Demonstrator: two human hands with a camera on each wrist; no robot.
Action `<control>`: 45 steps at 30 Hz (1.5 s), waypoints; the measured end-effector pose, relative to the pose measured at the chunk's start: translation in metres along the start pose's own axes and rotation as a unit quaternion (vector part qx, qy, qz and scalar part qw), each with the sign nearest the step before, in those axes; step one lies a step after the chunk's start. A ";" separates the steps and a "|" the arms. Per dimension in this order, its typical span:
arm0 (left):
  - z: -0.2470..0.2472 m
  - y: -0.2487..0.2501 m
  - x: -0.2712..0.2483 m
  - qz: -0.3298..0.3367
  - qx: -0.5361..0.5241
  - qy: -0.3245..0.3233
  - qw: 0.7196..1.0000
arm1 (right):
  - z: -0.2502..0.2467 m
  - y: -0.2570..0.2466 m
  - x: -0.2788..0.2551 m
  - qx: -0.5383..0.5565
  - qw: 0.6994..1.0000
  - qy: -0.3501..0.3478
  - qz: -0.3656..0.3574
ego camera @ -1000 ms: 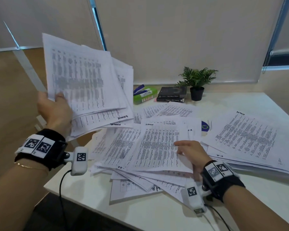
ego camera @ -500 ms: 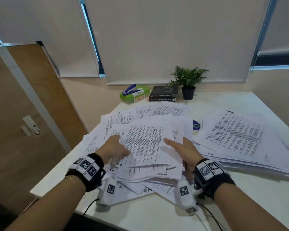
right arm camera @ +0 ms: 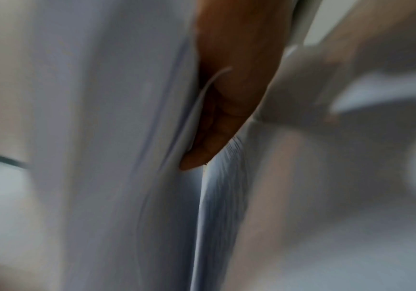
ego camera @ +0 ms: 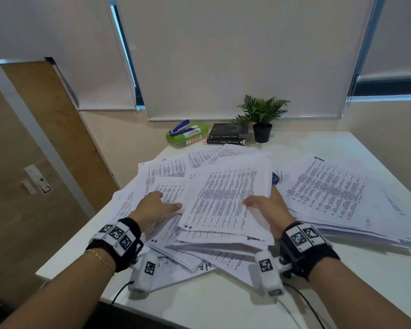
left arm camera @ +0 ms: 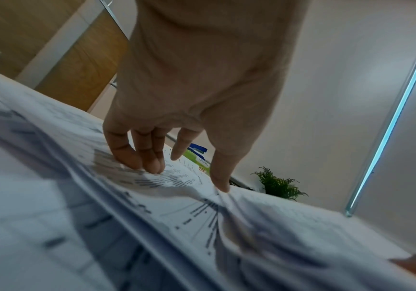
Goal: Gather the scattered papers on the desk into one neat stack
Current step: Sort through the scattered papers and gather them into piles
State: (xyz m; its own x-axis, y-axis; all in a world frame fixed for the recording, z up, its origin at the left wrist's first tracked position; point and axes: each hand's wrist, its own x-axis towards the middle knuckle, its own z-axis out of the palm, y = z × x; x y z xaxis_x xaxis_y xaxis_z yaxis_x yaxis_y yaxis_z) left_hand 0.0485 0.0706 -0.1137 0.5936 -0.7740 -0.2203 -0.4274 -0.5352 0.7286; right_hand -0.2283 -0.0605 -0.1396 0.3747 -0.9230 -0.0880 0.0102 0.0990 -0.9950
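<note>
Pressing down with straight fingers, the left hand (ego camera: 156, 206) rests flat on the fanned heap of papers (ego camera: 214, 203) near the desk's (ego camera: 223, 302) front left corner. The right hand (ego camera: 267, 210) grips the heap's right edge, thumb on top and fingers tucked under the sheets. A second, looser pile of papers (ego camera: 337, 193) lies just beside it to the right. Behind stand a green box (ego camera: 186, 136) carrying a blue stapler (ego camera: 179, 127), two black books (ego camera: 228, 136) and a potted plant (ego camera: 261, 115).
</note>
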 end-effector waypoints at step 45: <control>0.048 0.111 -0.019 0.091 -0.233 -0.020 0.968 | -0.068 -0.042 -0.004 0.024 0.996 -0.054 0.060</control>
State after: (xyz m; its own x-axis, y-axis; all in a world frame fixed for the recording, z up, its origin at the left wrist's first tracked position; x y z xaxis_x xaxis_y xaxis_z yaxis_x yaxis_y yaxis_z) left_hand -0.0424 0.0096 -0.0598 0.5066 -0.8585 -0.0793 -0.1626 -0.1854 0.9691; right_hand -0.2930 -0.0864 -0.1003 0.4726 -0.8589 -0.1975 0.0030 0.2256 -0.9742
